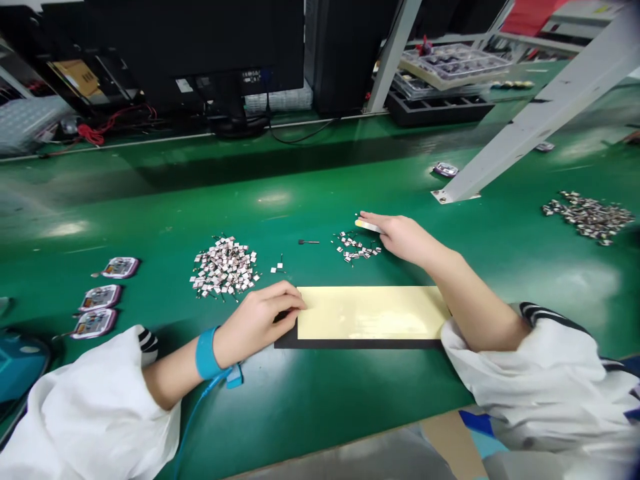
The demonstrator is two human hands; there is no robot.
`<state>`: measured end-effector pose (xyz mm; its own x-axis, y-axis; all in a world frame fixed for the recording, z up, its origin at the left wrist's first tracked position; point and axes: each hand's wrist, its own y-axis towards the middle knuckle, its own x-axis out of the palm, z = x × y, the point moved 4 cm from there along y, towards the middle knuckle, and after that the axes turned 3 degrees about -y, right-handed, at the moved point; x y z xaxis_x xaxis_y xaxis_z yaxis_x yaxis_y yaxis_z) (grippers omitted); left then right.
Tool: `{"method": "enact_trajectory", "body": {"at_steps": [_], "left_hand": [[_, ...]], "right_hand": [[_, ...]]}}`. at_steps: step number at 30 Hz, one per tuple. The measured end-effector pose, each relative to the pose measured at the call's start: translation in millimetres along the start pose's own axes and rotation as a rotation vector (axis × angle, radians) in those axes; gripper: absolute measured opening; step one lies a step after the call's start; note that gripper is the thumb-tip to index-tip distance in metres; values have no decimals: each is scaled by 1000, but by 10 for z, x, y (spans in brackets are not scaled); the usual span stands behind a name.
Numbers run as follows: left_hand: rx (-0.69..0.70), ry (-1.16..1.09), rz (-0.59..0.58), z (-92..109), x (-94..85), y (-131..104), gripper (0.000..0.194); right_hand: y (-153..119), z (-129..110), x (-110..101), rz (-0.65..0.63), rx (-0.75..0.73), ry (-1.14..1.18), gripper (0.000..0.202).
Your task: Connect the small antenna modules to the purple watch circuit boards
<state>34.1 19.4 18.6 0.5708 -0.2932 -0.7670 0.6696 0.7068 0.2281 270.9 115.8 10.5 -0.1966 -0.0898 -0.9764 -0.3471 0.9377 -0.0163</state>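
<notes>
My left hand (263,313), with a blue wrist strap (207,355), has its fingers together on the left end of a pale yellow sheet (370,313) that lies over a black strip (360,344). Further back, my right hand (400,237) holds a small white and yellow stick-like object (368,226) beside a small scattered group of white parts (356,249). A larger pile of white parts (225,267) lies beyond my left hand. Between the two groups are a few loose parts (277,267) and a small dark tool (309,242).
Several purple-edged devices (121,267) lie at the left. A monitor (200,53) stands at the back. A slanted white metal post (530,107) meets the green table (350,393) at the right, with another pile of parts (589,217) beyond. Stacked trays (445,73) stand behind.
</notes>
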Motion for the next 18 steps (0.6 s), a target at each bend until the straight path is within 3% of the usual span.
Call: {"method": "enact_trajectory", "body": {"at_steps": [4,6,9,12,18], "left_hand": [[-101,-152,48,-80,-28,-6,12],[-118,-132,56,-85,-35,-8,11],[-137,-58,51,-70,-41,-16,11],[-181,-84,26,-69,-14,-16,13],[-247,-243,15,-41,119,25,11]], "right_hand": [[-146,-58,-116,-87,-110,70,55],[-183,9,-207,-30,-19,106,51],[-185,187,-257,74,239,86,41],[-142,244,-144,52,338,126,29],[-61,69,68,15,279,369,35]]}}
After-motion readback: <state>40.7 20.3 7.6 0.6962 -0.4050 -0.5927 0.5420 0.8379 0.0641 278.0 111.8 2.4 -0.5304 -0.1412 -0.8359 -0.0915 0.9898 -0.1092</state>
